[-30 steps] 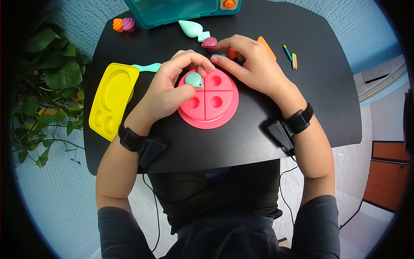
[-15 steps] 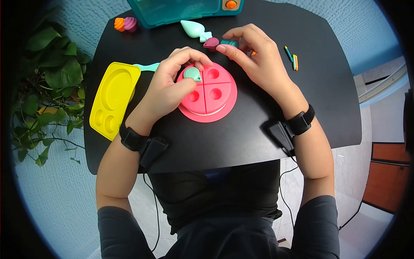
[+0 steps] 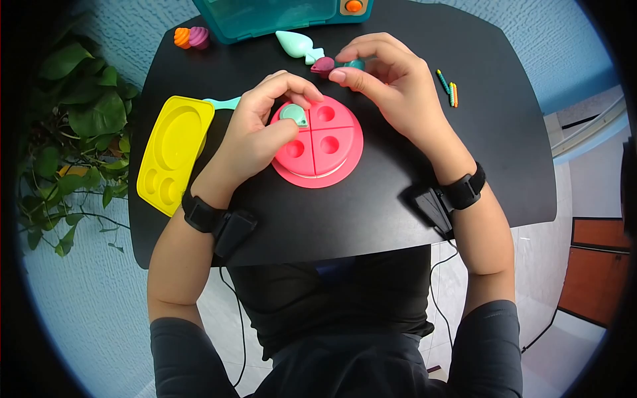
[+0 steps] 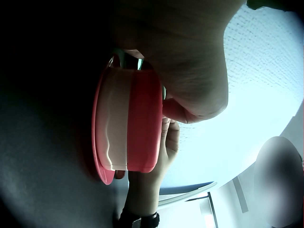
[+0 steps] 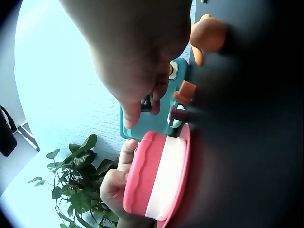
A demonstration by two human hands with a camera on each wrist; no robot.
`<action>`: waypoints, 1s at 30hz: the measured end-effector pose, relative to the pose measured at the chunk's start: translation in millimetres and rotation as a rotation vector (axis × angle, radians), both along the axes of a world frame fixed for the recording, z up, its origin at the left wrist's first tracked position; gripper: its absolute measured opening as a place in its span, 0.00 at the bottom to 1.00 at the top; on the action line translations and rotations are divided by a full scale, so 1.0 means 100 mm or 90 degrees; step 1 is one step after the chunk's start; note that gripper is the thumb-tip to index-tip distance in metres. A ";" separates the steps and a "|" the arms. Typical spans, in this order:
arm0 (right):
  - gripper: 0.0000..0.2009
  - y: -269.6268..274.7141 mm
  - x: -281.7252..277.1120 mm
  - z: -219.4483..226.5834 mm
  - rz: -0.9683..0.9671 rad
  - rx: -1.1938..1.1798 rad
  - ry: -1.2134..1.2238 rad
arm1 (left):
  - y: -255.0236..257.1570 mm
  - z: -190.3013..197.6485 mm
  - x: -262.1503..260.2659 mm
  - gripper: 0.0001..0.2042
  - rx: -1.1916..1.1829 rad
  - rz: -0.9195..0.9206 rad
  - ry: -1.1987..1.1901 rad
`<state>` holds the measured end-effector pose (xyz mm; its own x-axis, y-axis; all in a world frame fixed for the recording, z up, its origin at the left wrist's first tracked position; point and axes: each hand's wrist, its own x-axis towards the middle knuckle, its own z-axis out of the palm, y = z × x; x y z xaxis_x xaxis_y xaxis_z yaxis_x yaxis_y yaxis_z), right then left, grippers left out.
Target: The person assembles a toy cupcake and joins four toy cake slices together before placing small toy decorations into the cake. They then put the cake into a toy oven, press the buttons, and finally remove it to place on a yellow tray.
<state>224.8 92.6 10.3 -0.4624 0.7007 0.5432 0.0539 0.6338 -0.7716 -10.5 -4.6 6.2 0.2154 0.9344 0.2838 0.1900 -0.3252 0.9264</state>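
A round pink toy cake [image 3: 332, 141], split into quarters with round hollows, stands on a pink plate in front of me. My left hand [image 3: 255, 132] curls over its far left part, the thumb along the edge of a mint-green topping piece [image 3: 292, 115] on one quarter. In the left wrist view the thumb bends down onto the pink layer [image 4: 145, 123]. Beyond the cake my right hand [image 3: 391, 83] pinches a small teal piece [image 3: 355, 64] between thumb and fingers. Just left of its fingertips lies a maroon piece [image 3: 322, 66].
A yellow tray [image 3: 176, 142] and a mint-green handle [image 3: 225, 104] lie to the left. Farther back are cupcake-like swirls [image 3: 199, 38], a mint-green cone-shaped piece [image 3: 294, 44] and a teal case [image 3: 279, 18]. Striped candles [image 3: 454, 94] lie right; orange pieces [image 5: 185, 91] sit below my right hand.
My right hand has moved back and right, and the teal piece is now lifted in its fingertips. The cake has shifted slightly away from me; my left hand stays over it.
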 end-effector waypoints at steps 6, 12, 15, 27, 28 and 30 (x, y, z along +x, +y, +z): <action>0.15 -0.03 -0.02 0.04 0.062 -0.162 0.093 | 0.01 -0.01 0.00 0.17 0.000 -0.017 -0.026; 0.17 -0.05 0.02 0.15 0.144 -0.300 0.101 | -0.02 0.03 0.04 0.11 -0.026 -0.006 -0.065; 0.18 -0.07 0.03 0.17 0.201 -0.349 0.072 | -0.01 0.00 0.02 0.09 -0.031 0.008 -0.060; 0.14 -0.09 0.01 0.10 0.254 -0.344 0.020 | -0.02 -0.01 0.05 0.10 -0.034 0.001 -0.081; 0.14 -0.09 0.01 0.10 0.239 -0.338 0.003 | -0.02 -0.01 0.05 0.11 -0.033 -0.004 -0.090; 0.15 -0.08 0.01 0.10 0.224 -0.333 -0.014 | -0.03 -0.01 0.05 0.12 -0.036 -0.006 -0.091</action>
